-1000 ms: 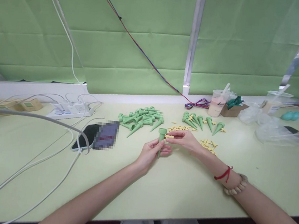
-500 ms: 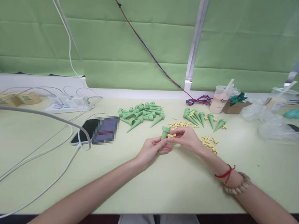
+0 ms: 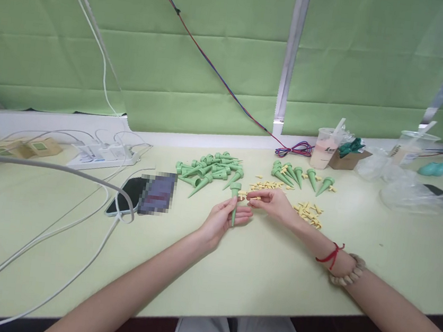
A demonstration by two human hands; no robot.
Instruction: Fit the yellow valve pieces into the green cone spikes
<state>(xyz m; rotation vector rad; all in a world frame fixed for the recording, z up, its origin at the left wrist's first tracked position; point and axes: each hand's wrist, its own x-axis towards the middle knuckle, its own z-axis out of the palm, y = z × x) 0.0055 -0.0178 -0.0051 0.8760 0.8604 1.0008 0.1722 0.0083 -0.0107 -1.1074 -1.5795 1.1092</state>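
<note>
My left hand (image 3: pixel 220 220) grips a green plant watering spike (image 3: pixel 235 188), held upright with its capped end up and its tip down. A small yellow T-shaped valve (image 3: pixel 242 194) sticks out from the spike's right side, just below the cap. Close by on the right, my right hand (image 3: pixel 276 207) pinches another small yellow piece (image 3: pixel 256 198) between thumb and fingers, apart from the spike. Behind my hands lies a heap of yellow pieces (image 3: pixel 271 185), and a second yellow pile (image 3: pixel 309 214) is right of my right wrist.
Many green spikes (image 3: pixel 209 167) are heaped at the back left; several spikes with yellow valves (image 3: pixel 299 176) lie back right. Phones (image 3: pixel 128 195), white cables (image 3: pixel 91 258) and a power strip (image 3: pixel 105 155) occupy the left. Drink cups (image 3: pixel 322 151) and plastic bags (image 3: pixel 410 190) stand right.
My left hand has shifted slightly left with the spike. My right hand's fingertips have drawn away from it, leaving the yellow valve visible on the spike's side.
</note>
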